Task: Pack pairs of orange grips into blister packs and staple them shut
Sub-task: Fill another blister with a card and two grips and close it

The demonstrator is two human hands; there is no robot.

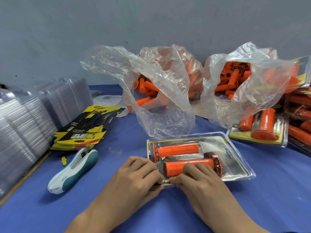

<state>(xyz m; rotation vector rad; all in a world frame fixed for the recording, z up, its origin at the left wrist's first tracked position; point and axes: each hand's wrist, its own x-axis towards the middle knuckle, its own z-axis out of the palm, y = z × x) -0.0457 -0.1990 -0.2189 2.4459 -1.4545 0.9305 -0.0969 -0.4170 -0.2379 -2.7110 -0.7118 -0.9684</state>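
Working on a blue-covered table point(269, 199), and the layout reads like a little assembly line. Far out to the left of the left hand stand stacks of empty clear blister shells point(25, 125), presumably the supply. Straight beyond both hands slump two open plastic bags point(159, 78) of loose orange grips, mouths turned this way for easy reaching. Out past the right hand, finished packs point(262, 130) pile up. A heap of yellow-and-black card inserts point(84, 130) sits beyond the left hand, on the same side as the shells.

Now the action: the blister pack point(235, 163) lies flat directly under the fingers, running off to the right. The left hand point(139, 172) and right hand point(196, 179) sit close together, almost touching, fingertips bent down and clamped on its near rim. My read is they're squeezing the shell halves shut for stapling. The white-and-teal stapler point(74, 169) waits just left of the left hand, untouched.

The pack itself is a glossy clear shell, yellow card edge showing, with two ribbed orange grips side by side: the far grip point(176, 151) and the near grip point(174, 168), flanged ends opposed.
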